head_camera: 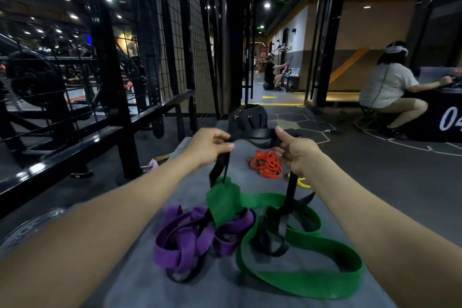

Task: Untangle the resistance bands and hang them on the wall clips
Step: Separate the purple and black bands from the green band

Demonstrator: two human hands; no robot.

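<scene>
Both hands hold a black resistance band (255, 135) lifted above a grey mat (140, 280). My left hand (208, 145) pinches its left part and my right hand (296, 152) grips its right part. The band's two ends hang down into a tangled pile. A wide green band (300, 280) loops through the black one and lies on the mat. A purple band (190, 237) lies bunched at the left of the pile, wound with black strap. Farther off sit a red-orange band (266, 164) and a yellow band (303, 182), the latter partly hidden by my right wrist.
A black wire grid wall (175, 32) and black metal rails (100, 137) stand at the left. A dark bag (247, 115) sits beyond the mat. A seated person (390, 90) is at the right beside a black table. A weight plate (30, 227) lies on the floor at lower left.
</scene>
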